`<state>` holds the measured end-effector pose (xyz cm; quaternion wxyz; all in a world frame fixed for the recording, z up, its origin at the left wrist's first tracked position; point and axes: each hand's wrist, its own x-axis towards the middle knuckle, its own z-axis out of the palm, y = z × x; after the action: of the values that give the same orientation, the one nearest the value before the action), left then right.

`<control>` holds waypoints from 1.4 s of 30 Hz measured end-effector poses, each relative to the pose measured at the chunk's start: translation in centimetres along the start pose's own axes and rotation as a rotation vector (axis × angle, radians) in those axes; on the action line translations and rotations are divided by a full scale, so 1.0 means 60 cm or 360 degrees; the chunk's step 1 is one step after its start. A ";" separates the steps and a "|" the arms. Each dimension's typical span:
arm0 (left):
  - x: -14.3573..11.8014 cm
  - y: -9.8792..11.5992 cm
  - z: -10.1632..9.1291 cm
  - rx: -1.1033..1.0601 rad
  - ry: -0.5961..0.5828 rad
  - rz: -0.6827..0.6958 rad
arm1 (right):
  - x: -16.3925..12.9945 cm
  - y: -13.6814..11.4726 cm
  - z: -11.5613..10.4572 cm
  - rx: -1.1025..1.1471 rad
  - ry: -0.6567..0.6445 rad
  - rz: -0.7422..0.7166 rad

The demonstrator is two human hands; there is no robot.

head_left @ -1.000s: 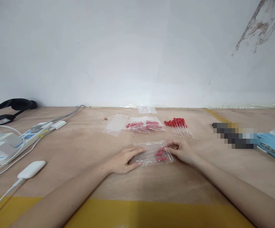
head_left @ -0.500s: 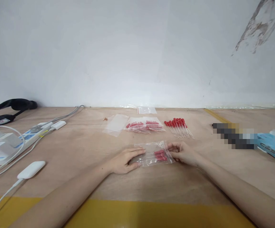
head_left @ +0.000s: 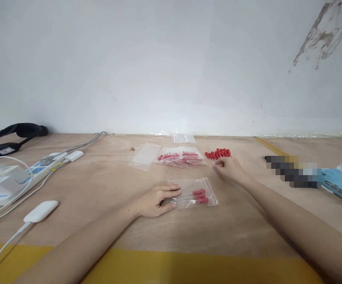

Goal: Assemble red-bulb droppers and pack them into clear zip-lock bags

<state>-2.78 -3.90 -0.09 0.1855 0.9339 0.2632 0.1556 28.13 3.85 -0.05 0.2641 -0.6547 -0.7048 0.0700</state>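
Clear plastic bag [head_left: 195,193] lies mid-worktop, its left end pinned under the flat, spread left hand [head_left: 156,200]. At one o'clock, the right hand [head_left: 229,167] covers the loose red-capped droppers [head_left: 218,153]; its grip cannot be made out.

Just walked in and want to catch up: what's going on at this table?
A person is working with red-capped droppers. The left hand lies flat on a small clear bag holding a few of them. The right hand rests on the loose droppers farther back. A filled bag lies beside that row.
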 end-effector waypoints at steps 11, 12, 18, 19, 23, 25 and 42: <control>-0.001 0.004 -0.005 -0.0040 -0.0049 -0.0025 | 0.075 -0.040 0.051 -0.0317 0.0031 0.0471; 0.000 0.004 -0.005 -0.0039 -0.0051 -0.0031 | 0.075 -0.039 0.048 -0.0292 0.0028 0.0471; 0.000 -0.001 0.003 0.0011 0.0003 -0.0011 | 0.044 -0.015 0.001 0.0028 -0.0071 0.0295; 0.000 -0.001 0.003 0.0015 0.0004 -0.0015 | 0.031 -0.009 -0.004 0.0163 -0.0077 0.0261; -0.001 0.002 0.001 0.0022 -0.0003 -0.0043 | -0.031 0.003 -0.001 0.1073 -0.0068 0.0186; -0.001 0.004 -0.001 0.0012 0.0008 -0.0039 | -0.058 0.000 0.010 0.1391 -0.0068 0.0194; 0.000 0.003 -0.002 -0.0037 0.0039 0.0005 | -0.099 -0.051 0.042 0.1931 0.0068 0.0685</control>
<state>-2.72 -4.02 0.11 0.1927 0.9301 0.2621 0.1703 24.29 -1.64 -2.49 0.5815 -0.5169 -0.3875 0.4945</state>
